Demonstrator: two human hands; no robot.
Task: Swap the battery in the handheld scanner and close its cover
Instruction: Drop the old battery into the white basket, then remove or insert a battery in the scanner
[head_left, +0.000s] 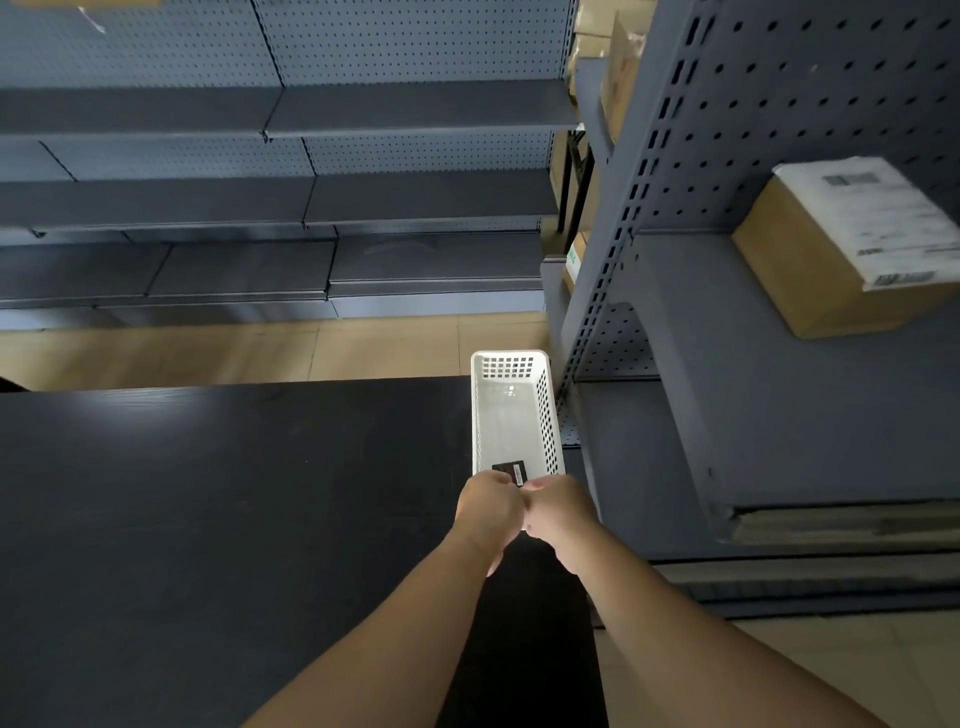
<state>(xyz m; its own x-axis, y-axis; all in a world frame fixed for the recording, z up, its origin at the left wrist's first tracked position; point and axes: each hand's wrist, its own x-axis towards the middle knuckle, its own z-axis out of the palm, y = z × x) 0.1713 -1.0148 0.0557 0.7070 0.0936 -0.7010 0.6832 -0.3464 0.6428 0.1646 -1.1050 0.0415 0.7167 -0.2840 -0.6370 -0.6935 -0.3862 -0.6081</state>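
Observation:
My left hand (485, 506) and my right hand (558, 512) are pressed together, fingers curled, at the near end of a white perforated basket (545, 415). A small black item with a white label (510, 473) shows just above my fingertips, over the basket's near end. Both hands seem to grip it, though they hide most of it. I cannot tell whether it is the battery or part of the scanner. The rest of the basket's floor looks bare.
The basket sits at the right edge of a dark table (234, 519). A grey pegboard shelf unit (727, 364) stands close on the right, holding a cardboard box (841, 254). More grey shelves (291, 202) line the far wall beyond a tan floor.

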